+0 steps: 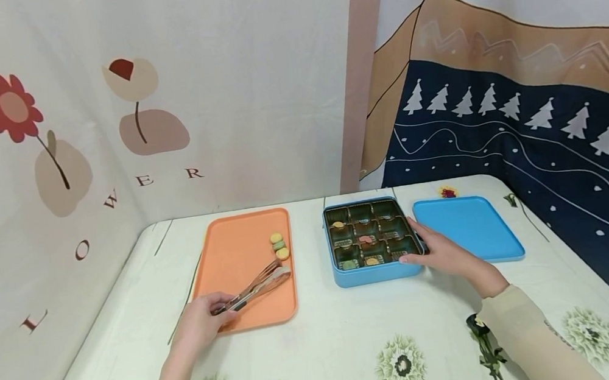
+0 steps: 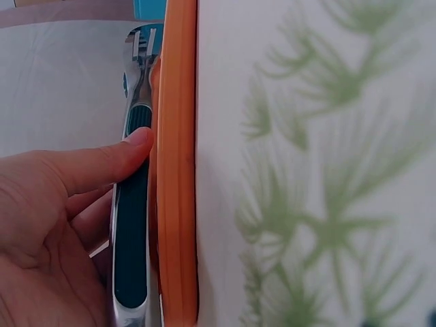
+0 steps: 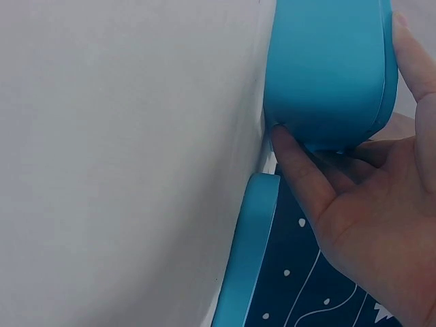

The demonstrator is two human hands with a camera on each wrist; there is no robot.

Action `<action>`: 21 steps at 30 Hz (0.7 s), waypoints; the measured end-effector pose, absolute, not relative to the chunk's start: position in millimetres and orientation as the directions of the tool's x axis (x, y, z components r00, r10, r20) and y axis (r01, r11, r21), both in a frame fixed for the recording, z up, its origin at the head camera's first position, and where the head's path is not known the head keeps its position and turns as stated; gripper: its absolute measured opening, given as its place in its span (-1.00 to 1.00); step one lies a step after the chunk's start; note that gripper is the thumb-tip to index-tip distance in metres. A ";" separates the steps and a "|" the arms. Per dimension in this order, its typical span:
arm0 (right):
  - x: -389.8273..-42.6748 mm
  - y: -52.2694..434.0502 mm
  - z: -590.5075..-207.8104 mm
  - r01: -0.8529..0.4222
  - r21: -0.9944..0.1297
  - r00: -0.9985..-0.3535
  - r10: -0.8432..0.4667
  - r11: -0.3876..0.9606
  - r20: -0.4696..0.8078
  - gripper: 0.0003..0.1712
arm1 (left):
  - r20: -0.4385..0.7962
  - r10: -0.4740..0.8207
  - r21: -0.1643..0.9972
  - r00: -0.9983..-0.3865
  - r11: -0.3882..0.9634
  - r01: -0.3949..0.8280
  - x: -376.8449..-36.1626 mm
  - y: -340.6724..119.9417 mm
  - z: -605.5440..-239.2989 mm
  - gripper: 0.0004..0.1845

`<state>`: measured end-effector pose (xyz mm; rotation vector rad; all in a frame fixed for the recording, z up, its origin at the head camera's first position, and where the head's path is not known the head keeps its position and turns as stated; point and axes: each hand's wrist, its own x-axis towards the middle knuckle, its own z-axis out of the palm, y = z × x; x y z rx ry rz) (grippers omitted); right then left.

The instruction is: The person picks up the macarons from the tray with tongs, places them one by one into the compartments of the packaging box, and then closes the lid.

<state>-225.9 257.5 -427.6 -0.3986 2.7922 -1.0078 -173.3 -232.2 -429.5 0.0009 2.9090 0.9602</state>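
— Left hand (image 1: pixel 201 322) wrapped round the dark-gripped handle end of the steel tongs (image 1: pixel 255 286), thumb (image 2: pixel 102 163) laid across the grip. Lying on the orange rectangular plastic tray (image 1: pixel 233 252), near its front edge.

— Long axis of the tongs?

— Running up and to the right from the hand, tips aimed at the small stack of yellow and green round sweets (image 1: pixel 279 245) at the tray's right edge. Tips near the sweets, not touching. Arms of the tongs nearly together; nothing seen between them.

— And the right hand (image 1: pixel 443 253)?

— Clasped on the right front corner of the blue square tin with divided compartments (image 1: pixel 375 272), thumb on the front wall, fingers (image 3: pixel 300 163) along the side. Flat blue lid (image 1: pixel 470 226) just beside it, on the right. Left hand nearer the sweets; right nearer the tin.

— Anything unclear?

— Several compartments holding small coloured pieces, too small to identify. Tong tips cut short in the left wrist view; tin interior hidden in the right wrist view.
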 end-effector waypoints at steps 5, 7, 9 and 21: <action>-226.3 258.1 -428.7 -0.196 -0.648 -0.954 -0.296 0.736 -0.047 0.19 | -0.085 0.013 0.588 -0.996 0.808 -0.040 -172.3 -232.4 -429.1 -0.76; -226.6 258.3 -429.4 -0.195 -0.649 -0.954 -0.296 0.736 -0.048 0.19 | -0.085 0.011 0.582 -0.996 0.812 -0.041 -172.1 -232.6 -428.5 -0.76; -227.3 258.9 -430.5 -0.192 -0.646 -0.955 -0.293 0.738 -0.050 0.18 | -0.083 0.009 0.578 -0.996 0.815 -0.041 -171.9 -232.7 -428.2 -0.77; -225.5 256.8 -427.2 -0.190 -0.640 -0.956 -0.289 0.745 -0.053 0.19 | -0.099 -0.002 0.628 -0.995 0.776 -0.064 -174.2 -231.1 -427.0 -0.77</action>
